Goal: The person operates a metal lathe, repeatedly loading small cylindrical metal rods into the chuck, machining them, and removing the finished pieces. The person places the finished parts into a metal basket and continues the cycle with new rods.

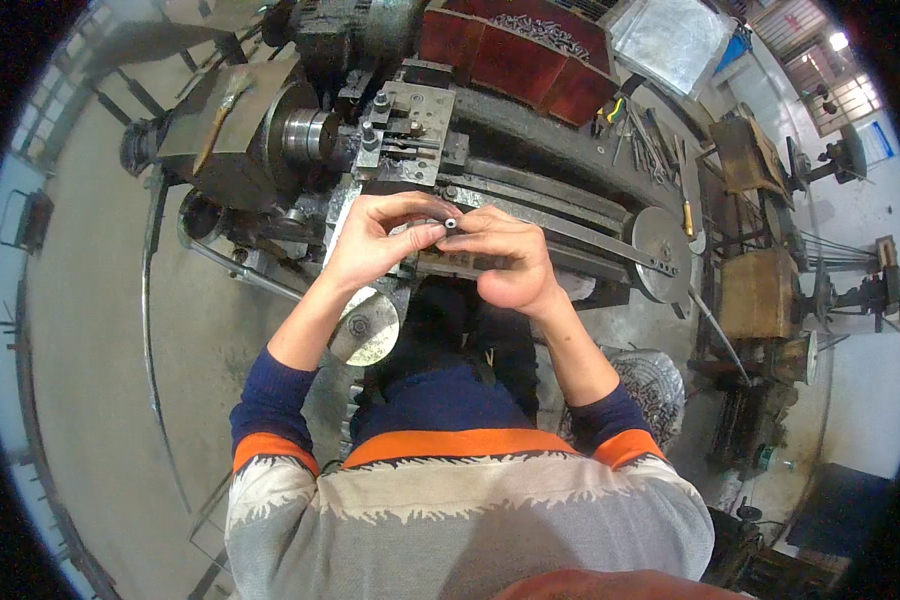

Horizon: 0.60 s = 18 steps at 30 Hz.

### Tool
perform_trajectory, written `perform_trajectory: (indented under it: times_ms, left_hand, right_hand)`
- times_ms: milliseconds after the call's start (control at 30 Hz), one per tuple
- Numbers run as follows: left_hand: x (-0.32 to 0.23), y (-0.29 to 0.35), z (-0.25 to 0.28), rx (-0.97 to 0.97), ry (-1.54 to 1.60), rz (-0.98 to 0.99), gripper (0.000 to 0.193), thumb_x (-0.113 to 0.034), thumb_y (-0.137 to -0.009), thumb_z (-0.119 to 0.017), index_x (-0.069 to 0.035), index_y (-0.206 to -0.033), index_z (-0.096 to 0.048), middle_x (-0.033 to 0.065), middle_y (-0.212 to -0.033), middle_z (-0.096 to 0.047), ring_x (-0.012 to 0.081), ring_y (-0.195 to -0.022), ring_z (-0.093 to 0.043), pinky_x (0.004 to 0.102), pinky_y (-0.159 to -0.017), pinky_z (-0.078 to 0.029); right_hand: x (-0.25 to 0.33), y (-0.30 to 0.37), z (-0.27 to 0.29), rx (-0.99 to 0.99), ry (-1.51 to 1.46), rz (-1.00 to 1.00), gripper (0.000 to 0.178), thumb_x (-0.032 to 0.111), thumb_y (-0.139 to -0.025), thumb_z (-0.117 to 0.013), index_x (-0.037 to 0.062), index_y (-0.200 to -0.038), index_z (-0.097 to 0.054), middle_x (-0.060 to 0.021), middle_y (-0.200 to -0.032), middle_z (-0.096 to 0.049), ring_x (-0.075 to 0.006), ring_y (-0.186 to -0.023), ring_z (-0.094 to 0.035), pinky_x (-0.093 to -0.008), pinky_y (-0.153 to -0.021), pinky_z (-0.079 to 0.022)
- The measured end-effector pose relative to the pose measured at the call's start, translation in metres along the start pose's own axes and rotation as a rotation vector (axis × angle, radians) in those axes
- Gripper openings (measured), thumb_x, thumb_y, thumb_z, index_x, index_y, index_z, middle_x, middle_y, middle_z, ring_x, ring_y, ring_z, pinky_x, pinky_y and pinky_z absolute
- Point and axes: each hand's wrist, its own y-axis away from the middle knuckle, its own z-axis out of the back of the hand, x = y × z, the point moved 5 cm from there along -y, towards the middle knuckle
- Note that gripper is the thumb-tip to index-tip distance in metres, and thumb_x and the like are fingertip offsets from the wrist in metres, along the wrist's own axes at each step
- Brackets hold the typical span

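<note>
Both hands meet in front of a lathe, around a small round metal piece (450, 224) with a dark hole in its end. My left hand (385, 235) pinches it between thumb and fingers. From the other side, the fingertips of my right hand (510, 255) close on the same piece. Just beyond the hands lies the lathe's tool block (405, 125), with bolts on top. The round steel chuck (308, 135) stands to its left. Part of the small piece is hidden behind my fingers.
A red bin (520, 60) of small metal parts stands at the back. Hand tools (650, 145) lie to its right. A long bar (570, 240) runs to a round disc (662, 250). A brush (215, 130) rests on the headstock. A bag of metal parts (640, 390) sits beside my right arm.
</note>
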Motion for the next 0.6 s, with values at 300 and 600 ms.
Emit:
perform_trajectory:
  times_ms: [300,600]
  left_hand:
    - [0.006,0.001,0.003,-0.001,0.012,0.004,0.019,-0.006,-0.078,-0.064,0.002,-0.095,-0.064,0.0074,-0.093,-0.064,0.011,-0.085,-0.059,0.0252,-0.078,-0.048]
    - [0.002,0.002,0.004,-0.012,0.084,0.006,0.02,-0.006,-0.079,-0.064,0.002,-0.096,-0.063,0.0067,-0.093,-0.065,0.0106,-0.086,-0.059,0.0248,-0.078,-0.048]
  right_hand:
    - [0.008,-0.004,-0.001,0.025,-0.066,-0.058,0.051,0.043,-0.069,-0.06,-0.0021,-0.091,-0.067,-0.0167,-0.096,-0.063,-0.0274,-0.084,-0.059,-0.0332,-0.074,-0.045]
    - [0.018,-0.01,-0.001,-0.028,0.141,0.037,0.04,0.026,-0.06,-0.058,0.004,-0.093,-0.066,-0.0155,-0.099,-0.062,-0.0312,-0.082,-0.059,-0.035,-0.073,-0.046]
